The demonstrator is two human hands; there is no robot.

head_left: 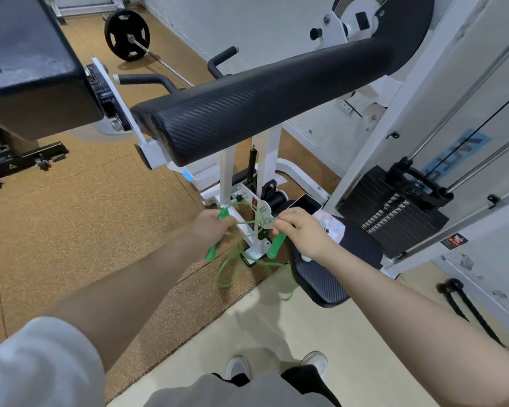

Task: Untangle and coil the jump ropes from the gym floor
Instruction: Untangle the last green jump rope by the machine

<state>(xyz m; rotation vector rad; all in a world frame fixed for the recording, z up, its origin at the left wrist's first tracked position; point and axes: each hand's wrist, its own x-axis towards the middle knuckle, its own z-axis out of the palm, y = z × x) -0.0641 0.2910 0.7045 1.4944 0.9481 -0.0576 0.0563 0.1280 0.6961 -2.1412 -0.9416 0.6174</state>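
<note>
Shoes (276, 366) at bottom centre, on the pale floor strip (321, 333); open floor on both sides of them. Cork-brown floor (86, 215) to the left is bare out to the bench base.

Both arms reach forward. Left hand (210, 227) is curled around a green handle (211, 254) whose lower end sticks out below the fist; another green bit shows at the top of the fist (second handle or the same one, can't tell). Right hand (299, 232) pinches the cord with fingers bent, and a second green handle (276, 245) hangs under it.

Green jump rope (241, 259) is held in the air between the hands, cord crossing hand to hand, with loose loops hanging below toward the floor seam.

Just past the hands: white machine frame (227, 177). Black seat pad (321, 277) sits under the right wrist, its edge close to the hanging loops. Long black pad (262, 104) overhangs above.

Right: weight stack (394, 218). Far left: barbell (127, 35) on the floor.
</note>
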